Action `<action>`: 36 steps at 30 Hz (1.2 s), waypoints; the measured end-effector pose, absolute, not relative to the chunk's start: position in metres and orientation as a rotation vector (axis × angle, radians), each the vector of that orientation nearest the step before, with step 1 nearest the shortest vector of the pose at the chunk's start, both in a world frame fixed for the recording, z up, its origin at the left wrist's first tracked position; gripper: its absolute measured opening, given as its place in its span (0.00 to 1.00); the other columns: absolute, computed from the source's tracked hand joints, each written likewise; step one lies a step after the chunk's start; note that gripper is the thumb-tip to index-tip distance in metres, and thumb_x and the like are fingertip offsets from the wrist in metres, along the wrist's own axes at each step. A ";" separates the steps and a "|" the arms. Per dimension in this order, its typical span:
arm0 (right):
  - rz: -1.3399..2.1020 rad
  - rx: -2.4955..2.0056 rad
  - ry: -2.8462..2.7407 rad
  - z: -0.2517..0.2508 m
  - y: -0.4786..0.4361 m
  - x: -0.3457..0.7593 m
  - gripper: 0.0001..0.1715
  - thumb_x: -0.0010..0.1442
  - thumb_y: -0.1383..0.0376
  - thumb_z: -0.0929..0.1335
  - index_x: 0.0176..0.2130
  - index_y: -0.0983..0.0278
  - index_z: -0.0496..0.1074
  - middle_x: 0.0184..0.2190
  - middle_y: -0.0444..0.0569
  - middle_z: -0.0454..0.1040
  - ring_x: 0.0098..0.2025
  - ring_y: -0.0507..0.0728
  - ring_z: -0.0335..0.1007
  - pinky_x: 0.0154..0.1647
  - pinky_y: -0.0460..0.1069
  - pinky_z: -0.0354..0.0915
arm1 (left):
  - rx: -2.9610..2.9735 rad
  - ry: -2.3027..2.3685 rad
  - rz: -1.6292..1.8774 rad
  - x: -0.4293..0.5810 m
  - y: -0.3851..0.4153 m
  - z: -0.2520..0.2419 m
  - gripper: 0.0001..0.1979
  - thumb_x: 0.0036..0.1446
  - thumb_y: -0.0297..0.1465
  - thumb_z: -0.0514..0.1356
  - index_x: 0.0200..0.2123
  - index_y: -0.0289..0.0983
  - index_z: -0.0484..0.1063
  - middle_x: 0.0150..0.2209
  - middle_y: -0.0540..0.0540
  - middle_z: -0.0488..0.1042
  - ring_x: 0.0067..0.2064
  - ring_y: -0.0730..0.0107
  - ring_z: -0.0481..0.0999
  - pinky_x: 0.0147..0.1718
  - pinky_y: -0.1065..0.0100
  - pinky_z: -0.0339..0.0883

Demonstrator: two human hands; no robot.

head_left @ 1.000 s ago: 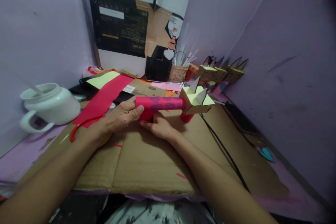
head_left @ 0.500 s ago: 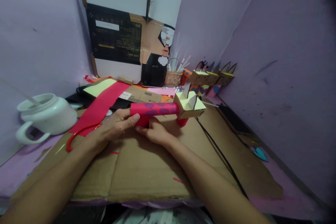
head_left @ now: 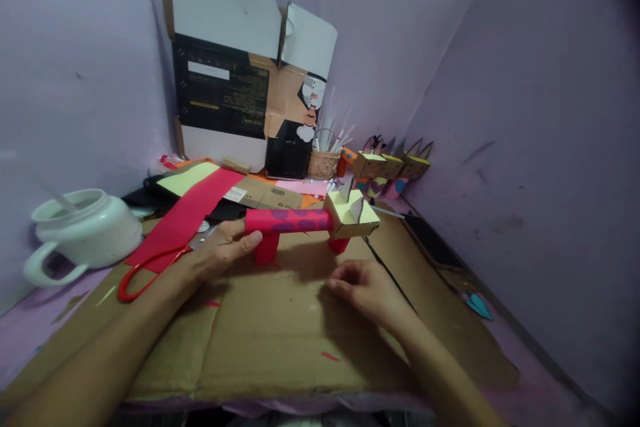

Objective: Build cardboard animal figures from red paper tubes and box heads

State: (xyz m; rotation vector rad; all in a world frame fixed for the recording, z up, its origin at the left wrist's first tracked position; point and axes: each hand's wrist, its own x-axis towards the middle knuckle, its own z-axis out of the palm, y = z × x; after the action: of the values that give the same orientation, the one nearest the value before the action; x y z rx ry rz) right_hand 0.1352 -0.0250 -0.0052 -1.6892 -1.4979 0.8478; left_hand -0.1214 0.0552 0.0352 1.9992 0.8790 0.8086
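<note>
A paper toy animal (head_left: 287, 220) stands in the middle, with a red tube body marked with purple spots. Its cardboard box head (head_left: 353, 213) has a pale yellow top and two pointed ears. Red legs (head_left: 267, 248) show below the tube. My left hand (head_left: 227, 247) grips the tube's left end, thumb in front, the other fingers mostly hidden. Below the head, apart from the toy, my right hand (head_left: 363, 287) is loosely curled, thumb and fingertips close together, nothing visible in them. Red-handled scissors (head_left: 150, 270) lie beside my left wrist, partly over a red paper strip (head_left: 193, 213).
A cardboard sheet (head_left: 265, 347) covers the table. At left stands a white pot (head_left: 95, 230). Behind are an upright printed carton (head_left: 220, 90), a basket of sticks (head_left: 324, 163) and several similar box-headed toys (head_left: 370, 163). A dark cable (head_left: 395, 277) and flat dark object (head_left: 433, 240) lie right.
My right hand has let go of the toy's underside and moved right and toward me. The rear leg now shows. My left hand still holds the tube. The camera view has shifted slightly.
</note>
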 end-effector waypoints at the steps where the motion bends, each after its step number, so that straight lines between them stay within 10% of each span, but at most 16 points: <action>1: 0.791 -1.734 -1.420 -0.005 -0.024 0.150 0.04 0.43 0.65 0.70 0.20 0.63 0.71 0.17 0.45 0.73 0.20 0.55 0.69 0.22 0.49 0.64 | 2.009 0.853 0.800 -0.122 0.056 0.036 0.20 0.57 0.44 0.54 0.44 0.38 0.74 0.42 0.46 0.77 0.45 0.54 0.72 0.44 0.64 0.65; 8: 0.780 -1.317 -1.364 0.003 0.024 0.176 0.30 0.36 0.67 0.74 0.43 0.65 0.70 0.47 0.54 0.74 0.48 0.61 0.71 0.52 0.57 0.63 | 2.005 0.830 0.805 -0.123 0.056 0.037 0.22 0.58 0.43 0.53 0.49 0.38 0.72 0.47 0.44 0.75 0.49 0.53 0.71 0.48 0.61 0.63; 36: 0.735 -1.371 -1.436 -0.007 0.009 0.165 0.17 0.42 0.59 0.72 0.34 0.64 0.76 0.35 0.52 0.80 0.40 0.65 0.76 0.43 0.56 0.70 | 1.904 0.766 0.840 -0.126 0.064 0.023 0.24 0.56 0.43 0.55 0.50 0.33 0.72 0.42 0.41 0.77 0.45 0.53 0.73 0.45 0.60 0.66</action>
State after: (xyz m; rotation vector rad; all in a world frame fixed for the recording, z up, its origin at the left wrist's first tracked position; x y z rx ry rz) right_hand 0.1649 0.0089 -0.0067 -1.3712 -1.4360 0.7345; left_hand -0.1256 0.0636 0.0234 1.9037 0.7662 0.8396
